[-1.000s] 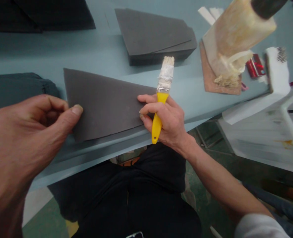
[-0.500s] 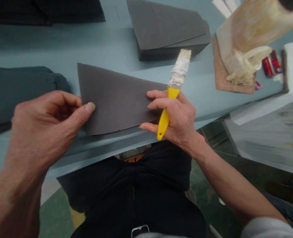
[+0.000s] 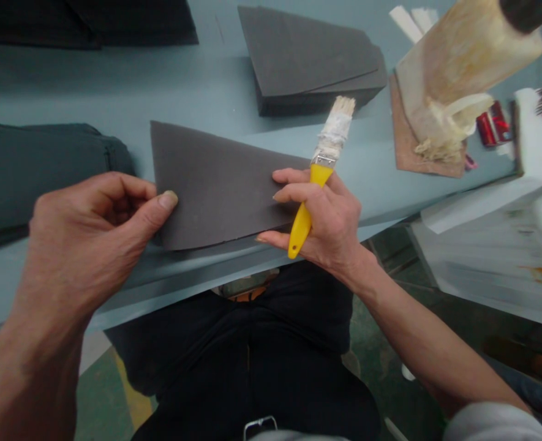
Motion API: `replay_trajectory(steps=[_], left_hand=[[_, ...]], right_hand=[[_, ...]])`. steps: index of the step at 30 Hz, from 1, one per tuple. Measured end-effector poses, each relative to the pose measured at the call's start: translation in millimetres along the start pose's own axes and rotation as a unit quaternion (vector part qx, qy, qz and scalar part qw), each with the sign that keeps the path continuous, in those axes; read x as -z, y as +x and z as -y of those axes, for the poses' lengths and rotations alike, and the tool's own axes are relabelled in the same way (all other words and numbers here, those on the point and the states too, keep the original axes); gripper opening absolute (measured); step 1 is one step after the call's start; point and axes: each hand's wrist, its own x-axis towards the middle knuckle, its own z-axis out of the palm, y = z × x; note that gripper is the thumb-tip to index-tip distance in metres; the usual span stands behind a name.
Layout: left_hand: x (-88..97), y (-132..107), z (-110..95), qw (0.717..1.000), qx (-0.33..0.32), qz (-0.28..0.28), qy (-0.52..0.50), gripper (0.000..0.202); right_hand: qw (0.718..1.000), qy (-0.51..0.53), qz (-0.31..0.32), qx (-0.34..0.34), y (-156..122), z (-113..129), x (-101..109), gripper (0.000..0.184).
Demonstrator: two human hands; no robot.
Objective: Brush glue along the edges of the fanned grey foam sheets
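A dark grey foam sheet (image 3: 215, 184), wedge-shaped, lies on the blue-grey table (image 3: 160, 92) near its front edge. My left hand (image 3: 87, 245) pinches the sheet's left edge, thumb on top and fingers curled. My right hand (image 3: 323, 217) is closed round the yellow handle of a paintbrush (image 3: 319, 165), whose glue-crusted bristles point up and away. The fingertips of that hand also rest on the sheet's narrow right end.
A stack of similar grey foam pieces (image 3: 307, 58) lies behind the brush. A glue-smeared container (image 3: 463, 67) stands on a brown board (image 3: 406, 144) at the right. Dark fabric (image 3: 36, 165) lies at the left. A white frame (image 3: 519, 184) sits beyond the table's right edge.
The view shifted, so everything sits further right in frame. The brush tilted a little to the right. Both hands keep their hold on the sheet and the brush.
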Motion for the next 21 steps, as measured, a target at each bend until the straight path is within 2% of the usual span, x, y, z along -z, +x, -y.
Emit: replay_trajectory(steps=[5,14,21], left_hand=[[0.4,-0.4,-1.9,1.0,-0.008,-0.001,-0.003,0.027],[5.0,-3.5,3.5,0.999,-0.033,0.013,0.032,0.028],[4.9,-4.4,6.6,0.999,-0.03,0.012,0.039,0.029]], right_hand=[[1.0,0.005,-0.009,0.016,2.0,-0.9,1.2,0.047],[1.0,0.002,-0.013,0.017,0.2,-1.7,-0.8,0.051],[0.999,-0.021,0.023,-0.012,-1.0,-1.9,-0.1,0.058]])
